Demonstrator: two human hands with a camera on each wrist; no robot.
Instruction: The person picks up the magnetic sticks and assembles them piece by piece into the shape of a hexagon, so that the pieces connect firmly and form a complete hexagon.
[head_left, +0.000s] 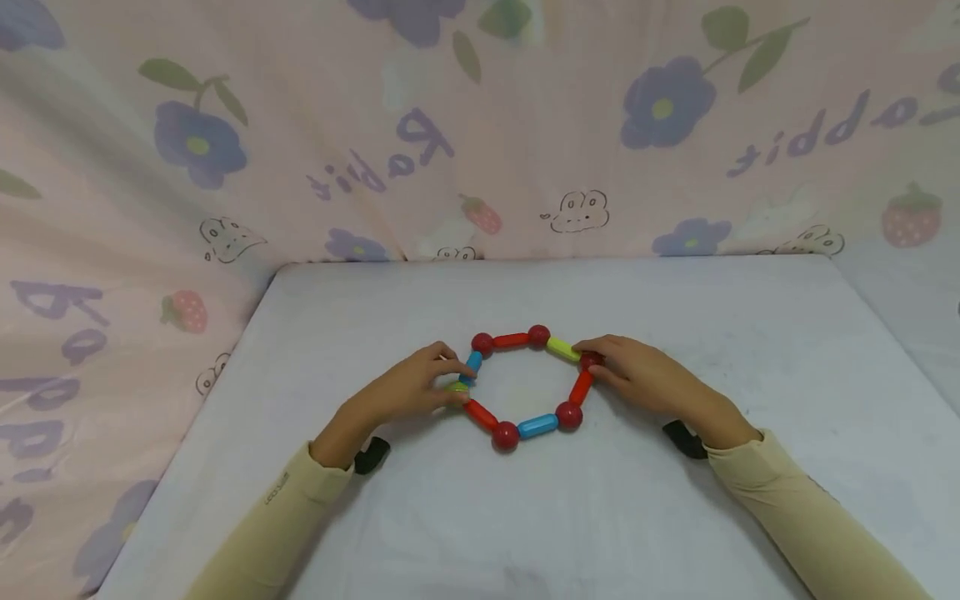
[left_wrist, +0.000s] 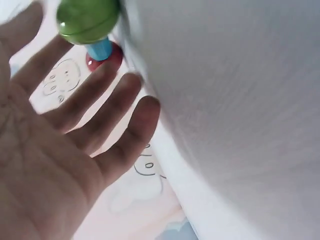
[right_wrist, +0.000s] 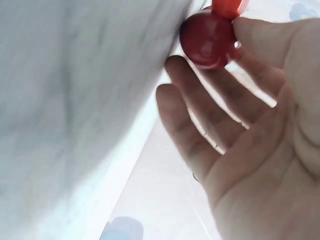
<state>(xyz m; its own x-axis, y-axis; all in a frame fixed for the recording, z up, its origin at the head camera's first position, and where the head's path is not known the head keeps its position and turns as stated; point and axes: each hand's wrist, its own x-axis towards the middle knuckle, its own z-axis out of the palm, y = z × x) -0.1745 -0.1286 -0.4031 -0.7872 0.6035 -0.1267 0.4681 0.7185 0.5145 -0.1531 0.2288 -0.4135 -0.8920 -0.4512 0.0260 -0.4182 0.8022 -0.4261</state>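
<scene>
Magnetic-style rods and balls join into a six-sided ring lying on the white table. At its left corner my left hand [head_left: 416, 382] holds the green ball [left_wrist: 89, 20] between thumb and index finger, fingers reaching over the adjoining blue rod [head_left: 472, 364]. My right hand [head_left: 641, 372] pinches the red ball [right_wrist: 207, 40] at the right corner, thumb in front and fingers behind. A yellow rod [head_left: 562, 348] and a red rod [head_left: 581, 387] meet at that ball. In both wrist views the remaining fingers spread loosely beside the table surface.
The ring's front side has a red ball [head_left: 506, 436], a blue rod [head_left: 537, 426] and another red ball [head_left: 569, 415]. At the back, a red rod [head_left: 511, 340] links two red balls. A flower-print curtain [head_left: 510, 150] hangs behind the white table [head_left: 360, 308].
</scene>
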